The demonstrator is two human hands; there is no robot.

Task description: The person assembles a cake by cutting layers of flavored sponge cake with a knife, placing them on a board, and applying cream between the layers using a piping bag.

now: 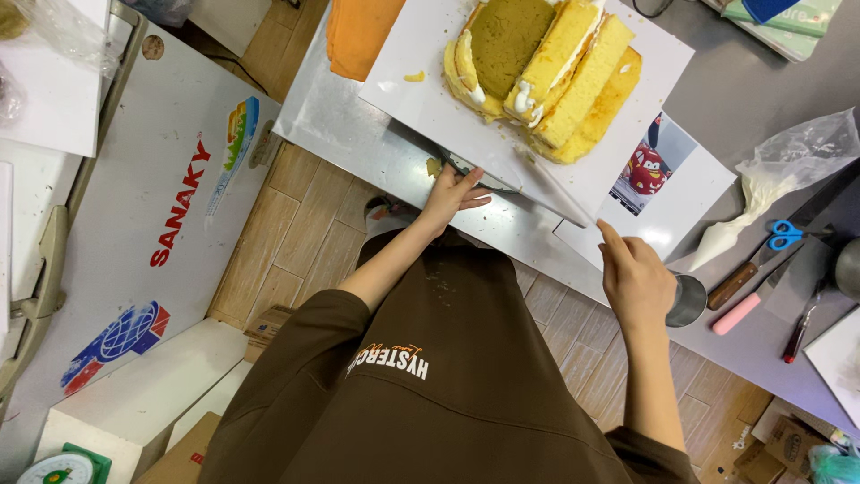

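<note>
Over wood-plank floor, a steel table (358,134) bears a cake board (421,90); left hand (452,193) grips a knife (528,193), right hand (636,278) points.

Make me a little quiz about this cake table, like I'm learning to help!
1. True or false: the cut sponge cake lies on a white board.
2. Which hand is at the handle end of the long knife? A. left hand B. right hand
3. Fill in: the scissors near the piping bag have ____ handles.
Key: 1 true; 2 A; 3 blue.
</note>
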